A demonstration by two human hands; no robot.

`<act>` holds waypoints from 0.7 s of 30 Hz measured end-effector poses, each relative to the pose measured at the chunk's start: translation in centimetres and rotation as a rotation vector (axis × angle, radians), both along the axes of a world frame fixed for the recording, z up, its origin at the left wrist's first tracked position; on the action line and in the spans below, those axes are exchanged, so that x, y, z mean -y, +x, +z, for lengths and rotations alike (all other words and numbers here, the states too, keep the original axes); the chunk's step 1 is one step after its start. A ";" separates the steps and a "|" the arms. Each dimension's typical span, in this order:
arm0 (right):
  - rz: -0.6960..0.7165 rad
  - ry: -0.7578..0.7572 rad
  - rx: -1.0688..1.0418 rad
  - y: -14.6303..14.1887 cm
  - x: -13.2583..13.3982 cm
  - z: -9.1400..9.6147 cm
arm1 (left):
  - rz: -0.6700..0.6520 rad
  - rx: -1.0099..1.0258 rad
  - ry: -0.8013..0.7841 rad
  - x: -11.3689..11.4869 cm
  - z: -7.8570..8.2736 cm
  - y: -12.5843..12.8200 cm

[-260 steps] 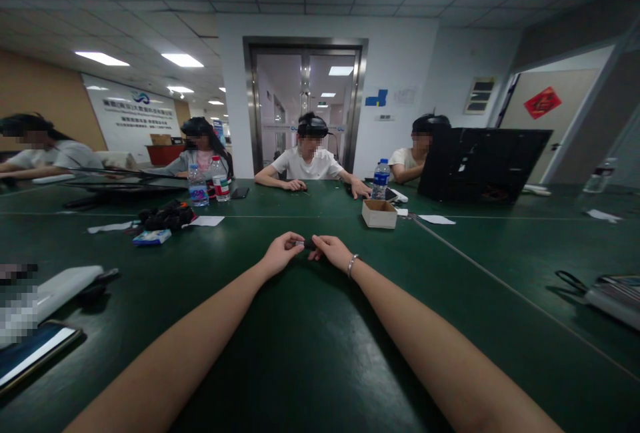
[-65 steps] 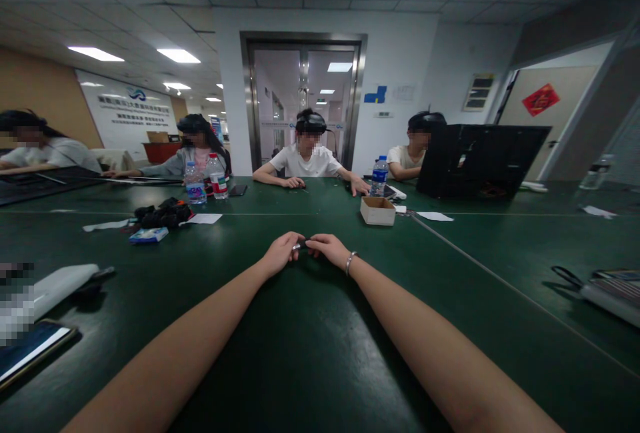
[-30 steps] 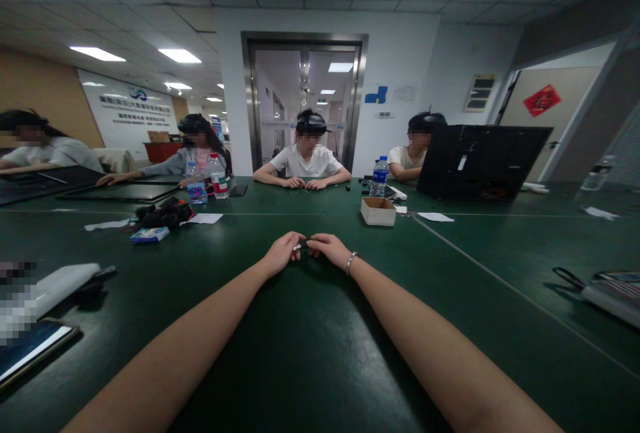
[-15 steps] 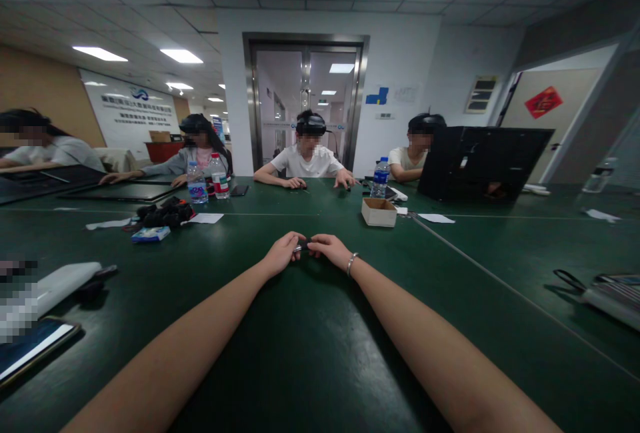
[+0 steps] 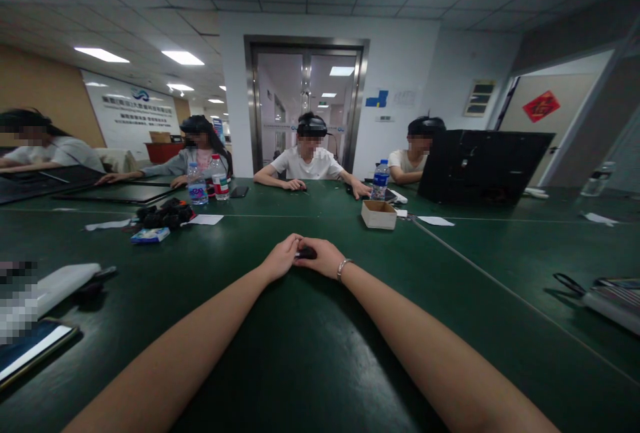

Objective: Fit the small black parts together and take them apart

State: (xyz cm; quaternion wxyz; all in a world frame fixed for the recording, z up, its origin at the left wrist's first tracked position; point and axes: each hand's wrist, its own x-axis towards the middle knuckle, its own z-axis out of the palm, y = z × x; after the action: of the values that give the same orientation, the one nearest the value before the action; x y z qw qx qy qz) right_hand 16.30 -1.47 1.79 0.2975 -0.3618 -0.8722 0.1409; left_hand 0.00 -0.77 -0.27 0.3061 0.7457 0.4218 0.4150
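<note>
Over the middle of the green table (image 5: 300, 339), my two hands meet around a small dark object (image 5: 306, 254) with a light edge on its left side; I cannot make out its kind. My left hand (image 5: 280, 258) is closed, its fingers pinching the left end. My right hand (image 5: 324, 257), below a silver bracelet, curves over the object from the right with its fingers closed on it. Its upper part is hidden behind the fingers of both hands.
A small open cardboard box (image 5: 379, 215) stands ahead to the right, near a water bottle (image 5: 381, 179). Left lie black items (image 5: 166, 213) and a blue-white packet (image 5: 151, 235). A phone (image 5: 37, 353) lies nearby. Several people with headsets sit across, one beside a black monitor (image 5: 483, 166).
My right hand has moved left, closer to my left hand, and now wraps further over the small dark object. The person opposite has shifted a hand to the right.
</note>
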 end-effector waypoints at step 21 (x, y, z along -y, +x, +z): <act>-0.459 -0.052 0.216 11.2 -0.1 2.0 | 0.196 -0.762 0.020 2.1 3.4 -6.4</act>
State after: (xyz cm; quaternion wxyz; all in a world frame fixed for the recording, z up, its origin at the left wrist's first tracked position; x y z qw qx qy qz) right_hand 27.48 -1.34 3.81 0.2175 -0.5707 -0.7901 0.0525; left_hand -6.36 -2.90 3.12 0.0791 0.8055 0.5703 0.1401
